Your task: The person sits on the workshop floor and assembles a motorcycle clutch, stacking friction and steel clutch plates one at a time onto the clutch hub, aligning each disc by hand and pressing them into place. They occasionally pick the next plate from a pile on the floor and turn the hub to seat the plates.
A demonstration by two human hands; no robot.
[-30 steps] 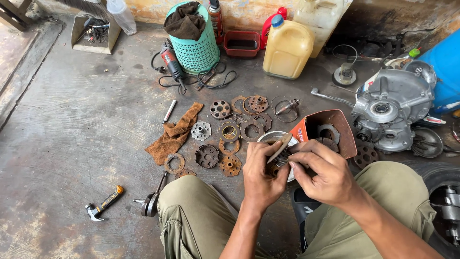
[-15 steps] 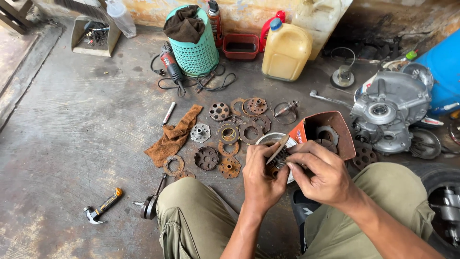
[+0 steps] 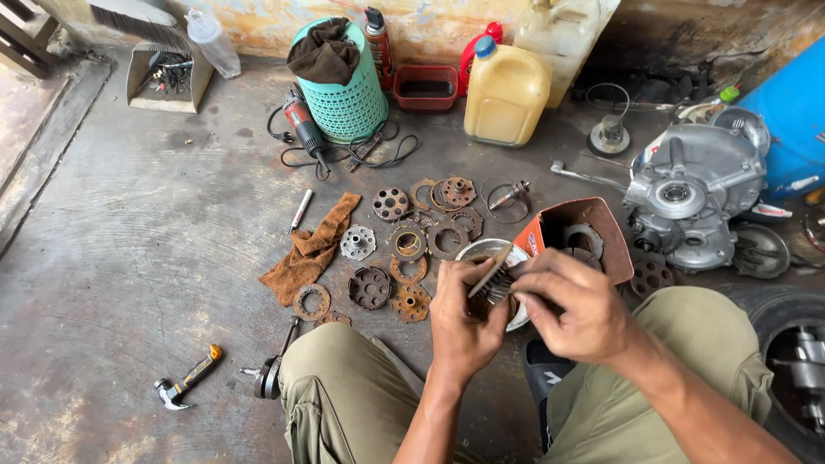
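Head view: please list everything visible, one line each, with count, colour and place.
small metal part: one, dark, held between both hands
brush: one, tan, at the right hand's fingers
bowl: one, white, under the hands
clutch plates: a dozen or so, rusty, floor centre
rag: one, brown, left of the plates
hammer: one, orange-black handle, lower left
basket: one, teal, top centre
jug: one, yellow, top
engine casing: one, grey, right
left hand: grips the part
right hand: works the brush
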